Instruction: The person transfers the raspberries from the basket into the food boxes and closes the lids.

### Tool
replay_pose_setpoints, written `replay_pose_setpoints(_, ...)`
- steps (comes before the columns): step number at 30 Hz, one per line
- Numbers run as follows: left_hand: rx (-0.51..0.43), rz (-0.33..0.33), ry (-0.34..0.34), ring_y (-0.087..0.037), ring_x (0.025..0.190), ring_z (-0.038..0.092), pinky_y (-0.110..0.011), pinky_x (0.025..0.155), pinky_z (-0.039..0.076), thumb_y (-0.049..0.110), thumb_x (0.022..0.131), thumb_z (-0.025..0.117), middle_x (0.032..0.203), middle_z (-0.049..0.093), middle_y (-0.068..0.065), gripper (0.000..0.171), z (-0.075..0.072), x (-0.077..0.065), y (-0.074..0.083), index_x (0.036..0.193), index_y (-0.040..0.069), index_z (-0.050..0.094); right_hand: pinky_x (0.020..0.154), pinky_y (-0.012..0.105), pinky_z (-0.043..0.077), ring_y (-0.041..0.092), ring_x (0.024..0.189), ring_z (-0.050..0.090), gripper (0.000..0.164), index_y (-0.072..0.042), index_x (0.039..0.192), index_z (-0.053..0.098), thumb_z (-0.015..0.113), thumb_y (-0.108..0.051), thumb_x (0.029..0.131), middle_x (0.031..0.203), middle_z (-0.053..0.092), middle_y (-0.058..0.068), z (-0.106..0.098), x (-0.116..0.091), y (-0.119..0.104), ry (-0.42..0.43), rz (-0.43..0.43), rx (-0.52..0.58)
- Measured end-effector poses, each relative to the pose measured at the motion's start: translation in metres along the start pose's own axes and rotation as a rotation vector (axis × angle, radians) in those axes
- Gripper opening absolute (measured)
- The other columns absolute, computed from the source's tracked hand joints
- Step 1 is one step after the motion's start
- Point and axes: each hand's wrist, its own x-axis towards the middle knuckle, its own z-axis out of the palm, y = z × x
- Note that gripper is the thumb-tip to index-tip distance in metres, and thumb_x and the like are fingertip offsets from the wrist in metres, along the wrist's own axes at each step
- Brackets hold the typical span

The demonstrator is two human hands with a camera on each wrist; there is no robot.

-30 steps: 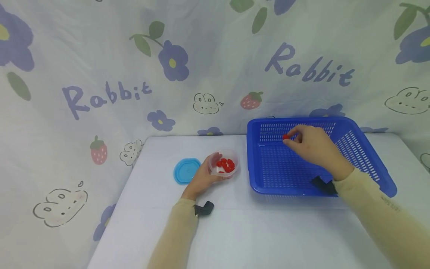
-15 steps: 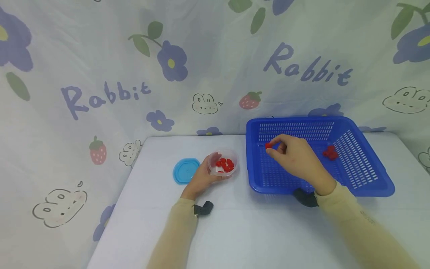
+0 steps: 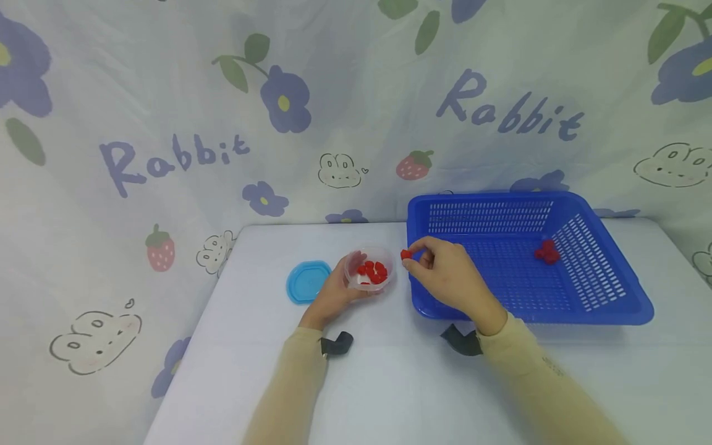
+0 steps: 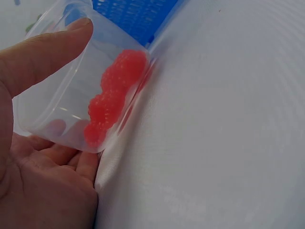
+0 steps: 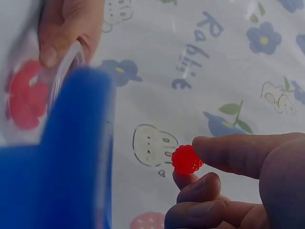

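Observation:
My left hand [image 3: 332, 298] grips a clear plastic cup [image 4: 62, 90] around its side, thumb near the rim. Several red raspberries [image 4: 112, 90] lie at the bottom of that cup. Between thumb and fingertips, my right hand [image 3: 447, 276] pinches a single raspberry [image 5: 186, 159], bumpy and bright red. It is held above the left rim of a blue basket [image 3: 589, 318], just to the right of the cup. Inside the basket, a small cluster of red raspberries [image 3: 547, 252] sits toward the right.
A light blue lid [image 3: 308, 282] lies on the white table [image 3: 389, 383] left of the cup, partly behind my left hand. Behind the table hangs a patterned curtain [image 3: 345, 111] with flowers and rabbits. The basket's raised walls stand at the right.
My right hand has moved left from inside the basket toward the cup, carrying the pinched raspberry. This uncovers the raspberries in the basket. My left hand and the cup stay in place.

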Motion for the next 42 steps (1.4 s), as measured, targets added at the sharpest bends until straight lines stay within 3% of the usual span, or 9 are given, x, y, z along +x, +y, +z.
replay_pose_setpoints(8, -0.005, 0.035, 0.008, -0.007, 0.130, 0.032, -0.051, 0.105, 0.029, 0.043, 0.066, 0.081, 0.137, 0.041, 0.017, 0.095, -0.001, 0.002, -0.003, 0.144, 0.026, 0.030, 0.041, 0.026, 0.038, 0.016, 0.049, 0.045, 0.023, -0.012, 0.103, 0.064, 0.065, -0.025, 0.085, 0.061, 0.050, 0.000, 0.023, 0.010, -0.013, 0.026, 0.001, -0.004)
replay_pose_setpoints(23, -0.012, 0.052, -0.006, -0.011, 0.129, 0.034, -0.048, 0.101, 0.038, 0.036, 0.069, 0.081, 0.138, 0.039, 0.013, 0.088, -0.005, 0.004, -0.004, 0.141, 0.032, 0.031, 0.043, 0.023, 0.041, 0.014, 0.052, 0.047, 0.024, -0.010, 0.106, 0.063, 0.064, -0.022, 0.086, 0.062, 0.052, -0.001, 0.058, 0.030, -0.021, 0.000, 0.010, -0.052)
replay_pose_setpoints(29, 0.010, 0.039, -0.025, -0.013, 0.133, 0.030, -0.047, 0.105, 0.031, 0.032, 0.072, 0.079, 0.143, 0.036, 0.009, 0.088, -0.007, 0.004, -0.001, 0.144, 0.027, 0.028, 0.048, 0.022, 0.043, 0.014, 0.056, 0.051, 0.026, -0.009, 0.108, 0.063, 0.065, -0.023, 0.086, 0.064, 0.055, -0.002, 0.066, 0.035, -0.026, -0.023, 0.028, -0.158)
replay_pose_setpoints(36, -0.003, 0.081, 0.001, -0.011, 0.129, 0.036, -0.042, 0.104, 0.034, 0.033, 0.070, 0.080, 0.139, 0.041, 0.011, 0.086, -0.007, 0.006, -0.006, 0.141, 0.027, 0.032, 0.057, 0.028, 0.052, 0.016, 0.067, 0.061, 0.025, -0.009, 0.105, 0.065, 0.066, -0.025, 0.085, 0.084, 0.067, 0.003, 0.079, 0.039, -0.024, 0.009, 0.029, -0.352)
replay_pose_setpoints(42, -0.004, 0.087, -0.008, -0.012, 0.129, 0.037, -0.041, 0.105, 0.033, 0.032, 0.071, 0.080, 0.138, 0.043, 0.010, 0.087, -0.006, 0.007, -0.006, 0.142, 0.025, 0.031, 0.059, 0.031, 0.054, 0.019, 0.071, 0.064, 0.029, -0.010, 0.108, 0.065, 0.066, -0.028, 0.085, 0.089, 0.068, 0.004, 0.082, 0.038, -0.024, 0.023, 0.046, -0.395)
